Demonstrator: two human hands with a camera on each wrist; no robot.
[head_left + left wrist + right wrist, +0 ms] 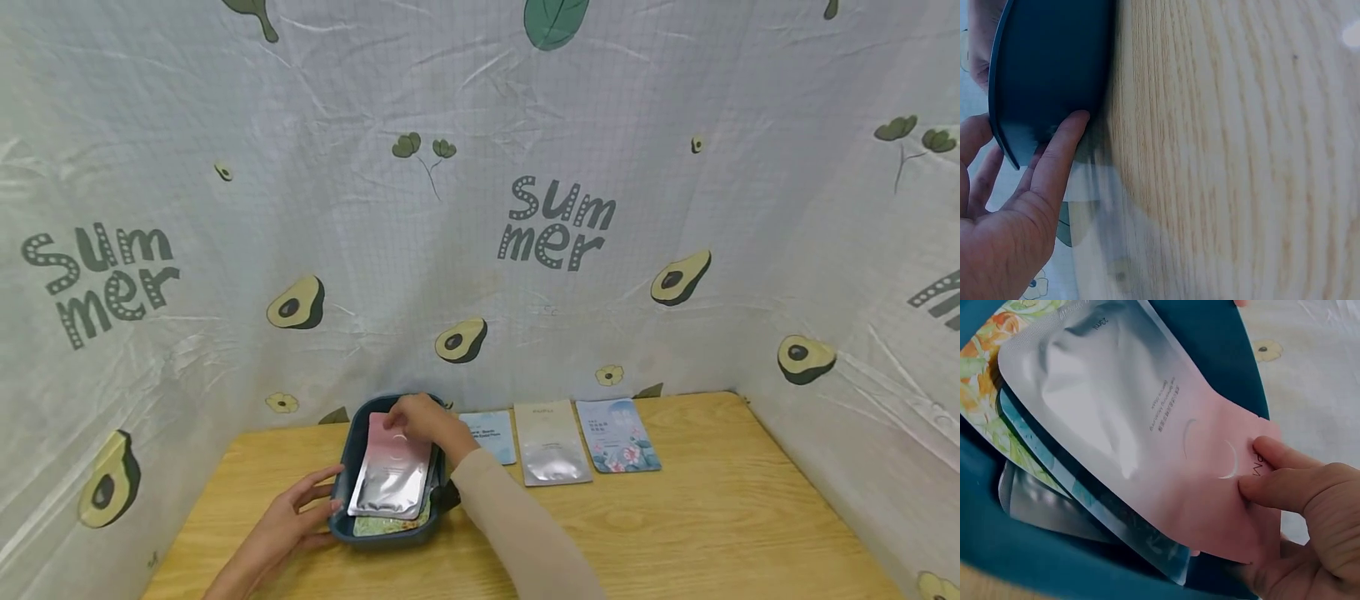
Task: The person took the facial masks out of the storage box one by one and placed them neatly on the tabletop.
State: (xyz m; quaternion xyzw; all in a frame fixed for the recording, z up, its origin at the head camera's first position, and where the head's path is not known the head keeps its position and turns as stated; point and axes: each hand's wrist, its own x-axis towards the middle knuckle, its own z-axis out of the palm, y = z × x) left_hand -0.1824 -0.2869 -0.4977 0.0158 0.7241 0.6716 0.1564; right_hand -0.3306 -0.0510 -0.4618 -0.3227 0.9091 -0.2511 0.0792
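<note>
A dark blue plastic basin [339, 508] stands on the wooden table with several sheet mask packets in it. My right hand [422, 418] pinches the pink end of a pink and silver sheet mask packet [1129, 419], which lies slanted over the others. Beneath it in the right wrist view are a flowered packet [985, 394], a teal packet [1035, 434] and a silvery packet [1041, 509]. My left hand [300, 510] touches the basin's left side, its fingers fairly straight against the wall in the left wrist view.
To the right of the basin, a light blue packet [495, 433], a cream and silver packet [553, 446] and a blue flowered packet [618, 435] lie in a row. A printed white curtain [555, 333] hangs behind the table [675, 533] and along both sides.
</note>
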